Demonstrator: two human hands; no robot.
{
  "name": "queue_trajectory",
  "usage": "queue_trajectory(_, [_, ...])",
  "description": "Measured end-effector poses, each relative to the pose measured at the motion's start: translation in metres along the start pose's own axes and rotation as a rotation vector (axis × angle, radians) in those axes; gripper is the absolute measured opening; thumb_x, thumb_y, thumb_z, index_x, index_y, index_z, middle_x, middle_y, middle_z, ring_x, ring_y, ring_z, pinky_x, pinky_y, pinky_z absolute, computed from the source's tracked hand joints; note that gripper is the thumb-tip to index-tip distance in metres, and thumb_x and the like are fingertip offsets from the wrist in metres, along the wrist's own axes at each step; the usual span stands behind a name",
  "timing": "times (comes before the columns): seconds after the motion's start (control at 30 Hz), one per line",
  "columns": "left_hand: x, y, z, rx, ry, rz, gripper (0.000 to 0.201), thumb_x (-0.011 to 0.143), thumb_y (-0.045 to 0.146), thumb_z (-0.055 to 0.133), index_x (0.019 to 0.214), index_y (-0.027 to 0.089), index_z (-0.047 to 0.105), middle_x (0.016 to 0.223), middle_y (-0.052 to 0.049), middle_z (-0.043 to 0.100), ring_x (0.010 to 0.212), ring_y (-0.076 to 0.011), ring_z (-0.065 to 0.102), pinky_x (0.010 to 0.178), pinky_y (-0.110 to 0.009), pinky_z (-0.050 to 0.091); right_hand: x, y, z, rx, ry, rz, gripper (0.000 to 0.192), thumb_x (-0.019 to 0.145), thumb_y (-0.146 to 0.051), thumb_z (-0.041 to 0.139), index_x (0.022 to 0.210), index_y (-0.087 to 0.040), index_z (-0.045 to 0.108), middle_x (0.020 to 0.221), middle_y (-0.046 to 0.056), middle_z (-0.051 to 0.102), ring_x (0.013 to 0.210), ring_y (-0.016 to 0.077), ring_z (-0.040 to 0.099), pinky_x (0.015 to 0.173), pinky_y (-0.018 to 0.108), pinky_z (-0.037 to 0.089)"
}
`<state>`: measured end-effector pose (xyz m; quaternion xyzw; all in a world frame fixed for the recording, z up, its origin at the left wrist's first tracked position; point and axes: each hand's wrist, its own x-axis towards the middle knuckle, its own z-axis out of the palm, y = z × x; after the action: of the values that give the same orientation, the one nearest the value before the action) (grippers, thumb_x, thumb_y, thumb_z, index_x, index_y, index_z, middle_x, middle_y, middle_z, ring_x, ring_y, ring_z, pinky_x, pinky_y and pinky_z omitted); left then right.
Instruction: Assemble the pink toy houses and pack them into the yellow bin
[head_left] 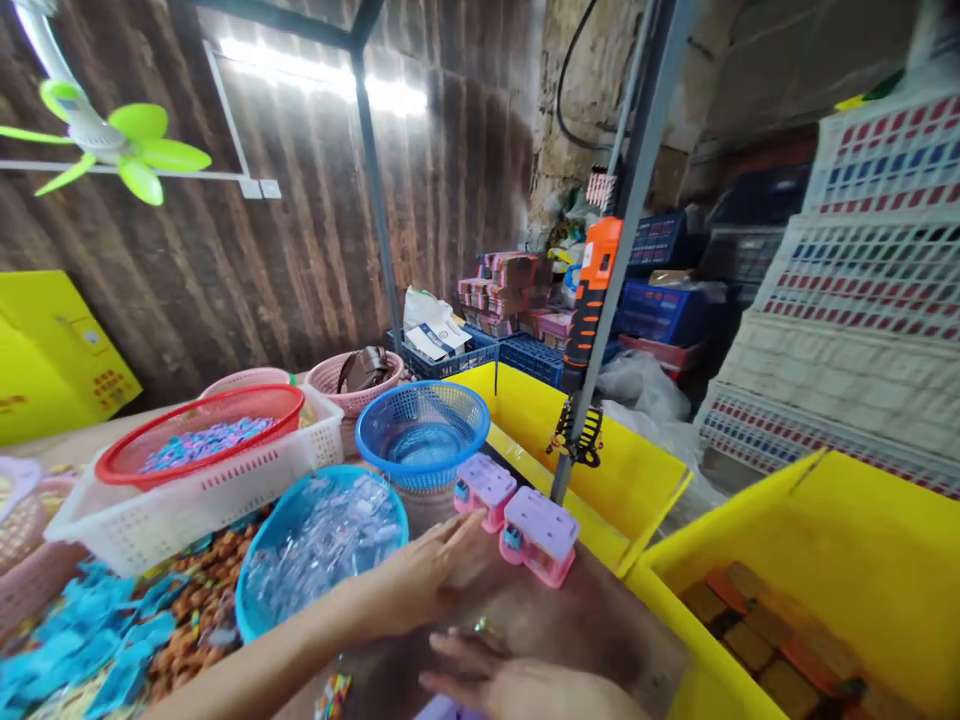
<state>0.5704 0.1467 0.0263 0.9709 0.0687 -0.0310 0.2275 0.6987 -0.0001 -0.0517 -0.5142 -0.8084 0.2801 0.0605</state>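
Note:
My left hand (420, 575) lies flat on the brown worktop (600, 620), fingers stretched toward a pink block with a purple holed top (538, 536). A second pink block (486, 487) stands just behind it. My right hand (517, 682) rests low on the worktop near the bottom edge, fingers loosely apart, with a purple object partly hidden under it. Neither hand grips anything that I can see. A blue basket of clear plastic pieces (319, 545) sits just left of my left hand.
An empty blue basket (422, 432), a red basket of coloured bits (199, 435) in a white tray (187, 495), and pink baskets (358, 380) crowd the left. Yellow bins (825, 560) stand right. A grey pole (600, 290) carries an orange tool (589, 300).

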Motion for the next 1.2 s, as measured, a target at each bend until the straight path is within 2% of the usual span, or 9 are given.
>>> queue_trajectory(0.13, [-0.106,0.011,0.011,-0.162,0.059,-0.165,0.078,0.079,0.018,0.048,0.145,0.026,0.008,0.150,-0.007,0.025,0.134,-0.0220,0.031,0.110,-0.040,0.030,0.011,-0.037,0.002,-0.049,-0.005,-0.044,0.091,0.060,-0.027,0.074,0.141,-0.023,0.032,0.133,0.016,0.044,0.119,0.0344,0.044,0.096,0.048,0.038])
queue_trajectory(0.23, [-0.174,0.016,0.026,-0.148,0.157,-0.379,0.067,0.087,0.029,0.044,0.145,0.027,0.009,0.149,-0.008,0.027,0.133,-0.0236,0.033,0.109,-0.042,0.030,0.008,-0.054,-0.007,-0.022,0.081,0.004,0.089,0.053,-0.030,0.076,0.133,-0.014,0.041,0.117,0.015,0.051,0.107,0.0312,0.050,0.093,0.045,0.041])
queue_trajectory(0.4, [-0.220,0.038,0.056,-0.041,0.183,-0.613,0.071,0.085,0.035,0.048,0.145,0.028,0.009,0.150,-0.010,0.025,0.133,-0.0274,0.033,0.107,-0.044,0.033,-0.037,-0.048,-0.028,0.156,0.434,0.225,0.079,0.063,-0.036,0.070,0.134,-0.022,0.037,0.128,0.009,0.046,0.119,0.0254,0.044,0.099,0.039,0.037])
queue_trajectory(0.53, [-0.202,0.052,0.082,0.056,0.010,-0.679,0.089,0.068,0.030,0.062,0.144,0.018,0.018,0.140,-0.019,0.037,0.126,-0.0342,0.040,0.103,-0.047,0.035,-0.090,-0.015,-0.034,-0.032,0.658,0.601,0.076,0.061,-0.041,0.070,0.129,-0.022,0.042,0.118,0.010,0.052,0.111,0.0292,0.050,0.093,0.041,0.041])
queue_trajectory(0.7, [-0.178,0.049,0.092,0.079,-0.091,-0.682,0.091,0.063,0.031,0.057,0.144,0.014,0.019,0.128,-0.020,0.046,0.117,-0.0346,0.047,0.096,-0.044,0.040,-0.123,0.019,-0.016,-0.184,0.616,1.087,0.075,0.060,-0.041,0.069,0.126,-0.015,0.045,0.111,0.016,0.055,0.105,0.0344,0.054,0.085,0.044,0.044])
queue_trajectory(0.87, [-0.167,0.026,0.085,0.024,-0.027,-0.484,0.104,0.049,0.024,0.068,0.143,0.028,0.023,0.135,-0.012,0.041,0.124,-0.0355,0.039,0.101,-0.043,0.036,-0.112,0.039,0.006,-0.018,0.769,1.047,0.076,0.064,-0.039,0.065,0.131,-0.015,0.038,0.120,0.014,0.051,0.114,0.0270,0.050,0.094,0.038,0.040])
queue_trajectory(0.97, [-0.147,0.012,0.060,-0.068,0.007,-0.258,0.100,0.055,0.036,0.072,0.142,0.030,0.024,0.127,-0.009,0.046,0.112,-0.0304,0.049,0.093,-0.037,0.043,-0.104,0.043,0.011,-0.060,0.870,0.985,0.080,0.064,-0.042,0.066,0.133,-0.015,0.036,0.126,0.015,0.047,0.118,0.0294,0.045,0.097,0.042,0.038])
queue_trajectory(1.07, [-0.107,0.000,0.023,-0.075,-0.017,-0.085,0.088,0.068,0.041,0.066,0.143,0.027,0.023,0.126,-0.010,0.045,0.105,-0.0261,0.053,0.089,-0.034,0.044,-0.099,0.043,0.011,-0.121,0.889,0.961,0.079,0.067,-0.044,0.065,0.135,-0.020,0.034,0.131,0.015,0.041,0.121,0.0328,0.041,0.096,0.048,0.037])
queue_trajectory(1.2, [-0.027,-0.016,-0.014,0.042,-0.036,0.026,0.099,0.061,0.032,0.070,0.143,0.014,0.018,0.135,-0.016,0.040,0.121,-0.0307,0.042,0.099,-0.036,0.035,-0.096,0.039,0.010,-0.145,0.766,0.965,0.075,0.069,-0.037,0.063,0.136,-0.025,0.032,0.133,0.013,0.040,0.123,0.0333,0.038,0.095,0.050,0.036])
